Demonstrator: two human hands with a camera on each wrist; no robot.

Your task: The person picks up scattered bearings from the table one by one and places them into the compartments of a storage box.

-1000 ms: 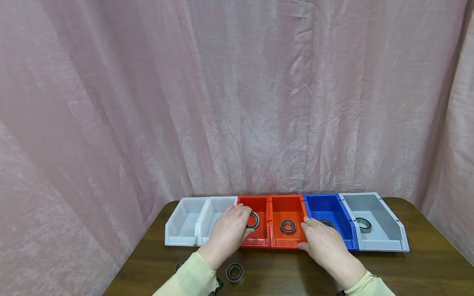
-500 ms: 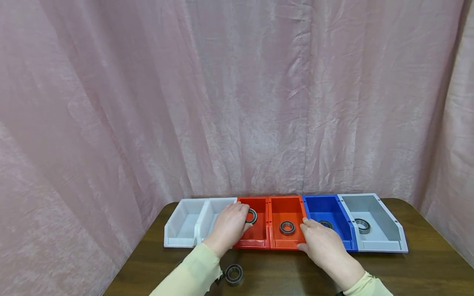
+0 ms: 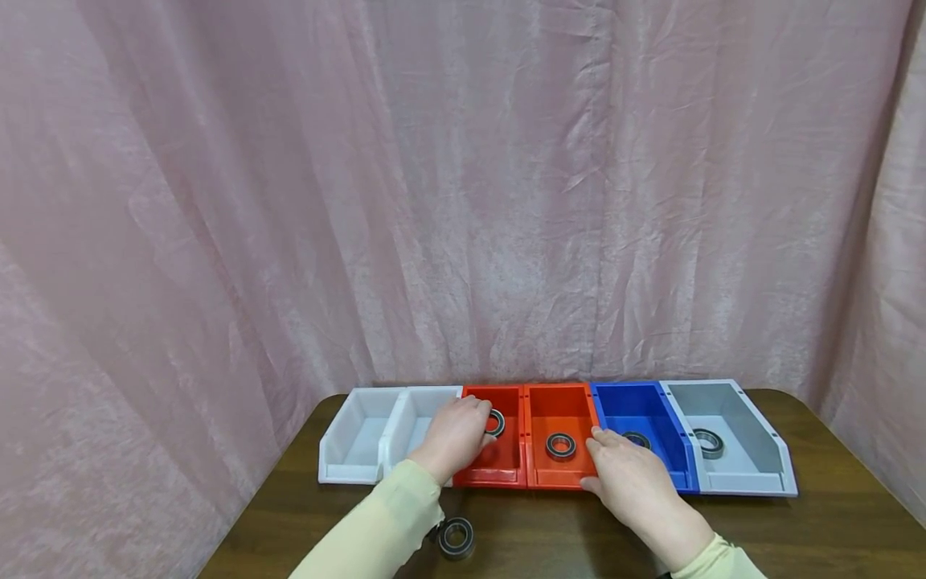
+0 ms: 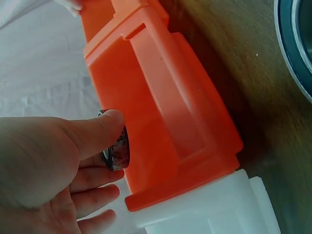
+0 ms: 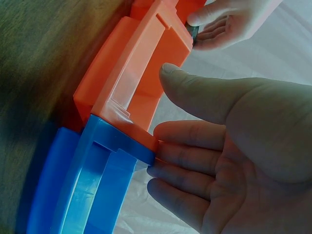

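With the left hand (image 3: 456, 434) pinching the bearing (image 4: 119, 155) over the red bin (image 3: 499, 481) and the right hand (image 3: 637, 478) extended, holding nothing, treat the bearing as probably dense, rigid and slick, gripping its outer rim

Six bins (image 3: 560, 410), two hands (image 3: 454, 434), one table (image 3: 854, 531); five bearings (image 4: 120, 152) visible in head view.

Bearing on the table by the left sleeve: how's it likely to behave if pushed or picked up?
The bearing looks like metal, so probably stiff and heavy for its size. Lying flat on the table, it would likely slide, not roll or tip. Stood on its round edge, it could roll.
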